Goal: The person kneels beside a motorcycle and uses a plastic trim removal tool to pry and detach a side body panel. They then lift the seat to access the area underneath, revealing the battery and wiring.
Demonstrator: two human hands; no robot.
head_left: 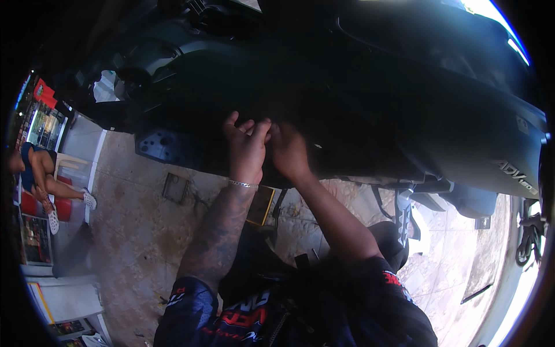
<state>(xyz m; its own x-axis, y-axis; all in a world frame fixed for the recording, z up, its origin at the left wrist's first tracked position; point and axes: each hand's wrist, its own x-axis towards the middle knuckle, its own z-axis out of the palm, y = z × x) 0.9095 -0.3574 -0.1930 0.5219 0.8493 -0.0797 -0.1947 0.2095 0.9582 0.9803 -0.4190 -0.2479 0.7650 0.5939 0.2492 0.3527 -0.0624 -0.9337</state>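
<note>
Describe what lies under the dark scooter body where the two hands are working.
Under the scooter body is stained tiled floor, with a small square plate on it. Both the left hand and right hand press its lower edge; what their fingers touch is hidden in shadow.

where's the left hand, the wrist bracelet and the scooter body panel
left hand [245,141], head view, back of the hand
wrist bracelet [243,184], head view, chain across the wrist
scooter body panel [358,92], head view, dark side surface

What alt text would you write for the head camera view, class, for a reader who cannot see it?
Both hands, left hand and right hand, press together against the dark underside of a scooter body. Below is a stained tiled floor; a seated person is at far left.
</note>
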